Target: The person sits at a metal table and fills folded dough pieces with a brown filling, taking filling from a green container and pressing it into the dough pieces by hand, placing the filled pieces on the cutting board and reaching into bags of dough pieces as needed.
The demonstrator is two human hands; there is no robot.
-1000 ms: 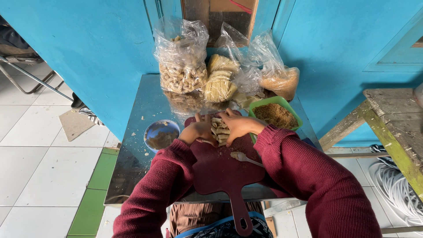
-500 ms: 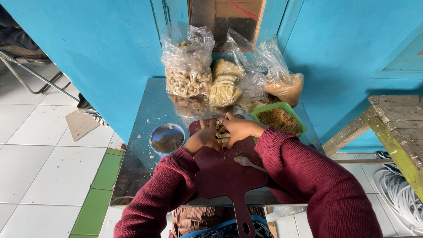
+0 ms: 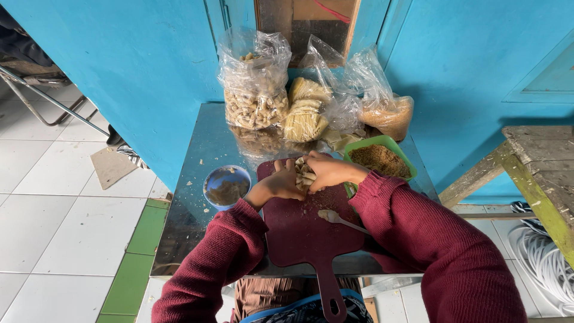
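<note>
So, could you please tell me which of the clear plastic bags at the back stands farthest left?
The tallest bag, filled with short pale pieces; the noodle bag and the brown-crumb bag sit to its right.

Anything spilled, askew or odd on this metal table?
Pale crumbs lie scattered on the metal table left of the small bowl. The dark red cutting board overhangs the near edge by its handle. Both hands, left hand and right hand, cup cut pieces. Nothing looks damaged.

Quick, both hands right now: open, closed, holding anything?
Left hand: curled against the pale cut pieces, pressing them.
Right hand: closed over the same pieces on the dark red cutting board.
</note>
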